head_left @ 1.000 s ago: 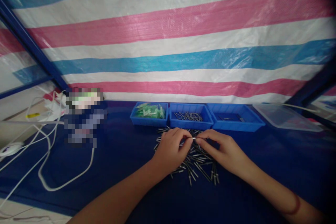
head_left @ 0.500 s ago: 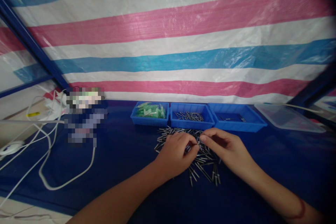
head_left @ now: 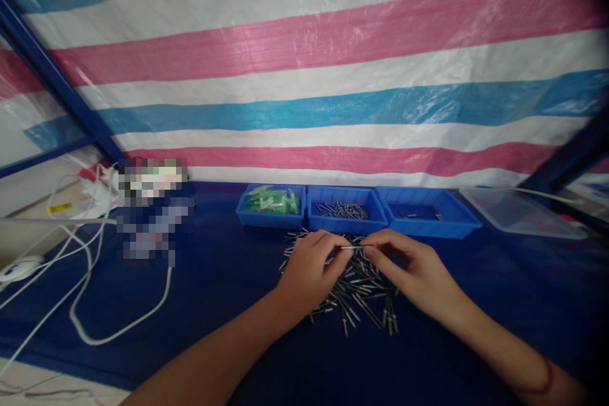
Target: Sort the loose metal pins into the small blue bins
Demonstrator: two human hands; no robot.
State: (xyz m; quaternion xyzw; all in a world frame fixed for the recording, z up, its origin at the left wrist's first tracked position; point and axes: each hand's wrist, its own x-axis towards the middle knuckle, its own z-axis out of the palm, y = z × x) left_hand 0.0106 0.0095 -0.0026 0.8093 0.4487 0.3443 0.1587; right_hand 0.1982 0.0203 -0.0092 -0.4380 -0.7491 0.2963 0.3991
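A thin metal blind rivet (head_left: 354,247) lies level between my fingertips, above the pile. My left hand (head_left: 311,266) pinches its left end between thumb and forefinger. At the other end, the thumb and forefinger of my right hand (head_left: 404,260) are closed on it. Under and around both hands is a loose pile of similar rivets (head_left: 364,304), partly hidden by the fingers. Just behind the pile, the middle blue bin (head_left: 349,226) contains several more of these metal pieces.
The left blue bin (head_left: 271,221) has green-and-clear packets (head_left: 272,200). A few thin pieces lie in the right blue bin (head_left: 435,229). Beside it rests a translucent plastic lid (head_left: 523,212). White cables (head_left: 169,285) curl over the table's left side; a striped sheet (head_left: 304,95) hangs behind.
My left hand has shifted slightly left and up, away from the right fingertips. The rivet now shows stretched between both hands. The bins have stayed put.
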